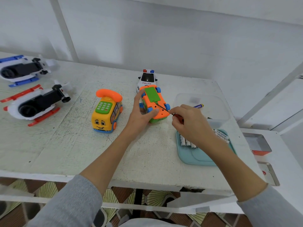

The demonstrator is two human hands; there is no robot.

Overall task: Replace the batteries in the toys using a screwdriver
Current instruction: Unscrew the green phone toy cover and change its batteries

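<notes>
**A:** What's nearest the camera?

**B:** Two grey sleeves at the bottom edge, forearms reaching up over the white table (68, 145). At about 4 o'clock from the middle of the table sits a teal tray (196, 157) with a row of white batteries (187, 142) lying on it, partly hidden by the right wrist.

**A:** And the hands?

**B:** The right hand (188, 122) has its fingers curled tight round the dark red handle of a screwdriver (170, 112); the thin shaft slants toward 10 o'clock, its tip on the orange underside of the toy. The left hand (141, 108) grips that same upturned toy bus (154, 104), thumb pressed on the orange base, fingers wrapped round the far left side.

**A:** How does the toy lie?

**B:** Upside down, near the table's centre, blue wheels up, green battery cover (151, 95) facing the camera and seated in place.

**A:** What's around it?

**B:** At 9 o'clock from it, well apart, a yellow phone bus (106, 113) stands upright with an orange handset on top. At 3 o'clock, just behind the right hand, is a clear plastic tub (218, 102) with a blue-and-yellow battery (199, 106) inside.

**A:** Further back?

**B:** A police car (147, 79) at 12 o'clock, just behind the upturned toy. Far left, two helicopters lie tipped over: the red helicopter (36, 104) nearer, the blue helicopter (23, 69) beyond.
</notes>
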